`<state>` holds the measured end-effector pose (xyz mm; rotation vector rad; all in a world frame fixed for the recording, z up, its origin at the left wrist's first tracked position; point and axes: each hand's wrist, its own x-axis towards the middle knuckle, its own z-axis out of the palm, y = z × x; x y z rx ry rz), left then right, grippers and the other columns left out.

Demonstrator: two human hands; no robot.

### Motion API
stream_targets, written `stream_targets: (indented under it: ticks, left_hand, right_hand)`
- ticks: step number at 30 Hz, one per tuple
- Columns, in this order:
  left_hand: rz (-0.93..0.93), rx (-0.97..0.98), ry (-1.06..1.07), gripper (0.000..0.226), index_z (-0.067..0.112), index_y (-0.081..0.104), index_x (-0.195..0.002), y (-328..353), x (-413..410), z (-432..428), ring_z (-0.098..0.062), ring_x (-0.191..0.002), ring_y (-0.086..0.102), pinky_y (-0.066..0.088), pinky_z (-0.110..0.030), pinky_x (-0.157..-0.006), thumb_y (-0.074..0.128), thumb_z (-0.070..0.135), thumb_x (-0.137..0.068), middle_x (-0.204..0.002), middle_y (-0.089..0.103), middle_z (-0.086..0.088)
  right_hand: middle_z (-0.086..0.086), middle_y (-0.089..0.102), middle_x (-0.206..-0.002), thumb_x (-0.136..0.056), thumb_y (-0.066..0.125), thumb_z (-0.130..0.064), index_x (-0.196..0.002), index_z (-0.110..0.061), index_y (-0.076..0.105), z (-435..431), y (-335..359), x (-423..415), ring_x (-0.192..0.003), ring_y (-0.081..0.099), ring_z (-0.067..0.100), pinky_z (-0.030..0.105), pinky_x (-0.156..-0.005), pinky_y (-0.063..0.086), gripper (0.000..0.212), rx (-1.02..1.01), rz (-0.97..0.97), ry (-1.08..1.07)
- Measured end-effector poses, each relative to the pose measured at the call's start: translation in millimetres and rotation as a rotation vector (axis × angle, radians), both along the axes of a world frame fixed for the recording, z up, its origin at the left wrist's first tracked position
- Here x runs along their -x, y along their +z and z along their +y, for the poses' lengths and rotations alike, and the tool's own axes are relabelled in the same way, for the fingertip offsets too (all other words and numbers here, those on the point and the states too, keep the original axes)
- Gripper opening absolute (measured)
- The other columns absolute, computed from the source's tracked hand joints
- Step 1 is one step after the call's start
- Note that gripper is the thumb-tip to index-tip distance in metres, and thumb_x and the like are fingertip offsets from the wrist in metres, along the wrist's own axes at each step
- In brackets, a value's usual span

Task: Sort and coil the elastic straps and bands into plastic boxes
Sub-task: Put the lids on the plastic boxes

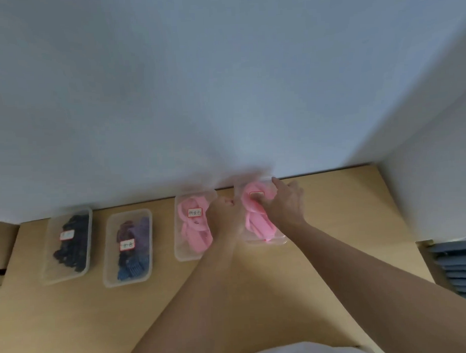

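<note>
Four clear plastic boxes stand in a row along the wall on a wooden table. The rightmost box [277, 240] holds coiled pink bands [254, 217]. My right hand [285, 203] lies flat on top of it, fingers spread. My left hand [224, 213] is curled at that box's left edge, between it and the neighbouring box [181, 252], which holds pink bands [194, 230] under a white label. The view is blurred, so what the left fingers grip is unclear.
Further left stand a box of purple and blue bands [127, 248] and a box of dark bands [68, 245], each labelled. The wooden table [99, 318] meets a pale wall behind the boxes. Blue slats [459, 268] lie beyond the table's right edge.
</note>
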<state>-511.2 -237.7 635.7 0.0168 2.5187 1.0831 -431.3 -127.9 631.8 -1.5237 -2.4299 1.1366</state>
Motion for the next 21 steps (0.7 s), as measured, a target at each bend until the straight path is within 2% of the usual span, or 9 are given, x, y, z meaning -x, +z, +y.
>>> stream_targets:
  ticks: [3, 5, 7, 9, 11, 13, 15, 18, 21]
  left_hand:
    - [-0.014, 0.068, -0.06, 0.036, 0.015, 0.044, -0.056, -8, 1, 0, -0.028, -0.065, 0.042, 0.027, -0.038, -0.054, 0.06, 0.023, -0.088, -0.057, 0.045, -0.007]
    - [-0.004, 0.1, -0.091, 0.031, 0.018, 0.048, -0.061, -9, -1, 0, -0.028, -0.067, 0.046, 0.027, -0.034, -0.05, 0.06, 0.025, -0.089, -0.06, 0.048, -0.003]
    - [-0.012, 0.065, -0.103, 0.007, 0.022, 0.063, -0.086, -7, -3, -2, -0.022, -0.075, 0.053, 0.032, -0.025, -0.053, 0.062, 0.028, -0.089, -0.073, 0.058, 0.009]
    - [-0.016, 0.019, -0.122, 0.037, 0.026, 0.063, -0.128, -7, -5, -3, -0.017, -0.083, 0.058, 0.038, -0.025, -0.065, 0.062, 0.028, -0.091, -0.097, 0.069, 0.006]
    - [-0.034, 0.02, -0.181, 0.053, 0.032, 0.053, -0.146, -5, -5, -4, -0.014, -0.082, 0.06, 0.039, -0.025, -0.068, 0.059, 0.025, -0.094, -0.109, 0.071, 0.004]
    - [-0.034, 0.047, -0.231, 0.056, 0.041, 0.05, -0.147, -3, -6, -3, -0.006, -0.071, 0.058, 0.037, -0.021, -0.057, 0.056, 0.023, -0.094, -0.093, 0.068, 0.013]
    - [-0.019, 0.068, -0.277, 0.062, 0.045, 0.043, -0.15, -1, -6, -4, -0.003, -0.066, 0.056, 0.037, -0.02, -0.054, 0.057, 0.024, -0.094, -0.077, 0.061, 0.015]
    - [-0.022, 0.112, -0.36, 0.07, 0.046, 0.03, -0.157, -3, -6, -6, -0.016, -0.073, 0.057, 0.043, -0.029, -0.064, 0.057, 0.024, -0.096, -0.079, 0.057, 0.01]
    - [0.015, 0.155, -0.448, 0.077, 0.046, 0.02, -0.159, -4, -4, -5, -0.02, -0.081, 0.06, 0.045, -0.031, -0.068, 0.056, 0.022, -0.096, -0.094, 0.065, 0.003]
  right_hand:
    - [-0.002, 0.033, -0.109, -0.079, 0.065, -0.068, -0.148, -0.028, 0.045, 0, -6, -3, -0.121, 0.038, 0.023, 0.034, -0.086, 0.038, 0.082, 0.003, -0.014, 0.011]
    - [-0.001, 0.034, -0.112, -0.08, 0.064, -0.068, -0.149, -0.028, 0.043, -1, -9, -6, -0.12, 0.039, 0.023, 0.036, -0.087, 0.043, 0.083, 0.008, -0.031, 0.023]
    - [0.002, 0.036, -0.115, -0.081, 0.064, -0.067, -0.15, -0.028, 0.042, 1, -9, -7, -0.119, 0.041, 0.024, 0.038, -0.088, 0.045, 0.082, 0.009, -0.056, 0.031]
    - [0.003, 0.036, -0.114, -0.081, 0.066, -0.067, -0.149, -0.029, 0.042, 2, -9, -7, -0.117, 0.042, 0.024, 0.038, -0.088, 0.046, 0.081, 0.0, -0.072, 0.047]
    - [0.002, 0.036, -0.113, -0.081, 0.067, -0.066, -0.146, -0.03, 0.045, 2, -8, -8, -0.115, 0.043, 0.024, 0.038, -0.087, 0.048, 0.077, -0.019, -0.082, 0.07]
    - [0.001, 0.034, -0.112, -0.08, 0.068, -0.064, -0.138, -0.032, 0.051, 3, -9, -10, -0.112, 0.045, 0.024, 0.04, -0.085, 0.051, 0.068, -0.043, -0.1, 0.084]
    - [0.001, 0.034, -0.117, -0.079, 0.069, -0.062, -0.132, -0.031, 0.054, 5, -10, -11, -0.111, 0.048, 0.025, 0.04, -0.083, 0.052, 0.063, -0.064, -0.105, 0.102]
    - [0.001, 0.038, -0.138, -0.081, 0.07, -0.06, -0.136, -0.03, 0.051, 8, -14, -13, -0.118, 0.054, 0.028, 0.039, -0.087, 0.051, 0.065, -0.098, -0.093, 0.151]
    - [-0.008, 0.019, -0.162, -0.087, 0.066, -0.057, -0.148, -0.026, 0.041, 14, -20, -16, -0.13, 0.047, 0.026, 0.038, -0.094, 0.047, 0.072, -0.147, -0.113, 0.259]
